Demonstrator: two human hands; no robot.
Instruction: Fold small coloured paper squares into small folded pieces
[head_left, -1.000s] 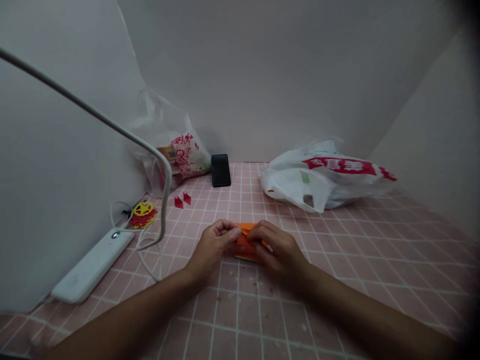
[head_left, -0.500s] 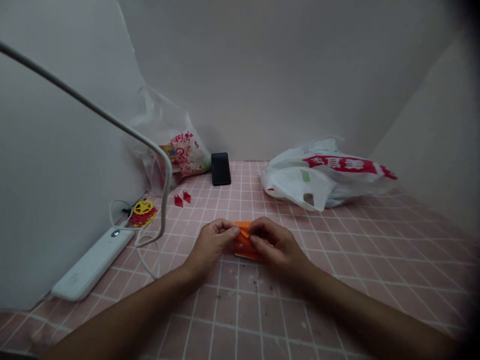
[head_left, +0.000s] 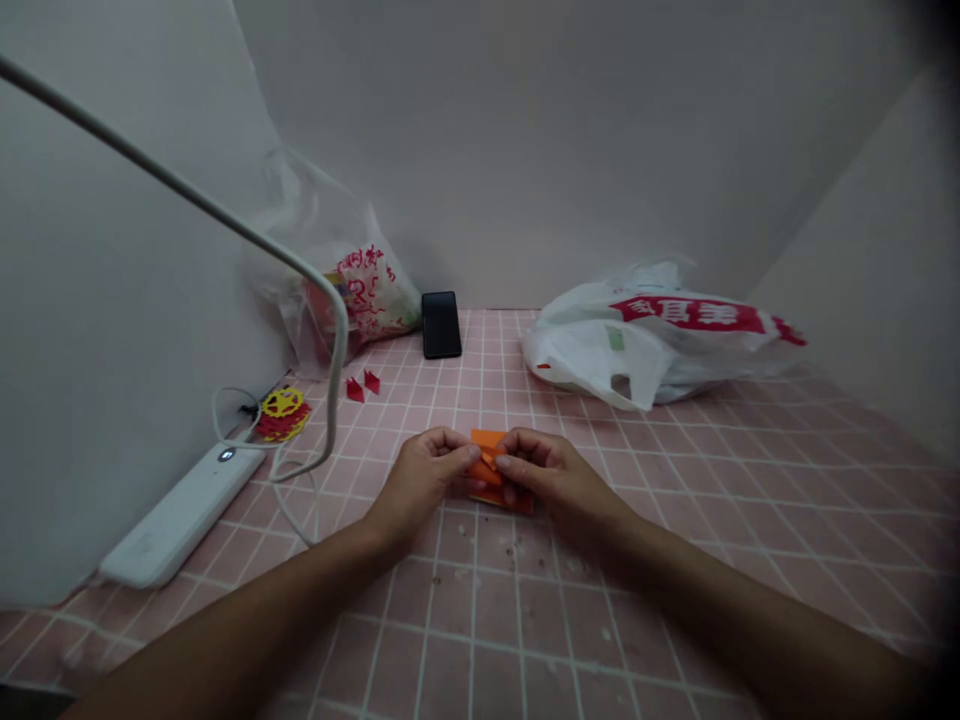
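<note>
Between my hands is a small folded piece of orange paper [head_left: 487,462], held just above more orange paper [head_left: 517,500] on the pink tiled surface. My left hand [head_left: 433,470] pinches its left side with thumb and fingers. From the right, my right hand [head_left: 551,475] pinches the same folded piece, its thumb close to the left thumb. The fingers hide part of the folds. Farther back on the left lie two small red folded paper pieces [head_left: 364,385].
At left are a white power bank [head_left: 180,520], a white cable [head_left: 330,380] and red and yellow cutouts [head_left: 283,412]. Toward the wall stand a plastic bag [head_left: 367,290], a black phone [head_left: 441,325] and a white bag with red print [head_left: 585,350].
My right hand has come slightly left, its thumb now nearer the left thumb at the fold. More of the orange paper beneath shows. The view has tilted a little.
</note>
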